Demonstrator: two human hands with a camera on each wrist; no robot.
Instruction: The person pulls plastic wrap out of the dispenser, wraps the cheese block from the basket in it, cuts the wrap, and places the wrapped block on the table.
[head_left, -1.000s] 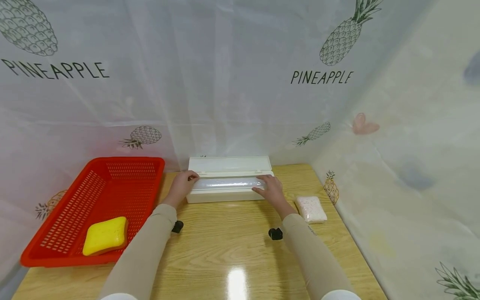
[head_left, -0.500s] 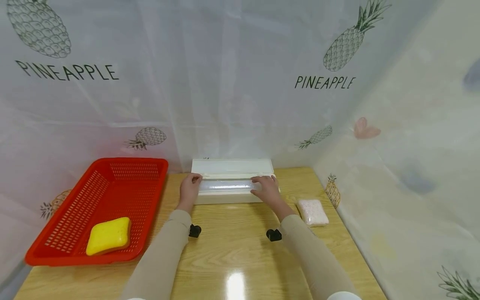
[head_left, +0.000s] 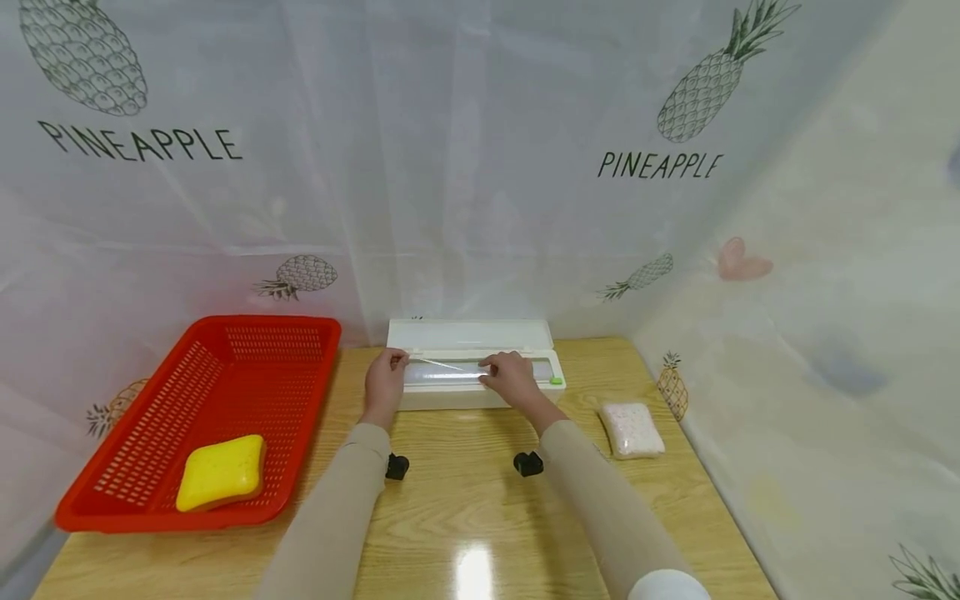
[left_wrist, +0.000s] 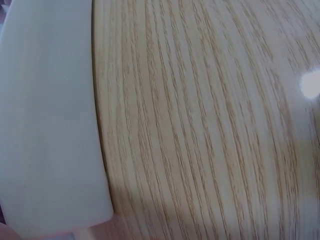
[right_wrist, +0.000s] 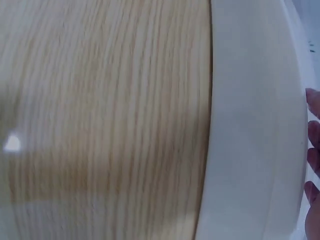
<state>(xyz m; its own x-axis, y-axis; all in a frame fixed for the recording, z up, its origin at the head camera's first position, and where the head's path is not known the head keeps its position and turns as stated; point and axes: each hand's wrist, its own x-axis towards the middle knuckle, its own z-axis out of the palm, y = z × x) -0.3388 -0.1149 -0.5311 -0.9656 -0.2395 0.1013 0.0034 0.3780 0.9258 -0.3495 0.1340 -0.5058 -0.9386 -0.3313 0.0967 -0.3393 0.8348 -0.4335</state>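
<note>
One box [head_left: 450, 402], one roll [head_left: 446, 376], one basket [head_left: 187, 522], one sponge [head_left: 221, 471], one packet [head_left: 632, 431], one table [head_left: 461, 492], two grips [head_left: 384, 385] [head_left: 512, 377] show.

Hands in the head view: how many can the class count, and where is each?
2: the left hand at the left end of the open white box, the right hand over its clear film roll.

The table [head_left: 465, 508] is overlooked, forward and down, from the head. The white box [left_wrist: 50, 115] is shared, close up, by both wrist views.
</note>
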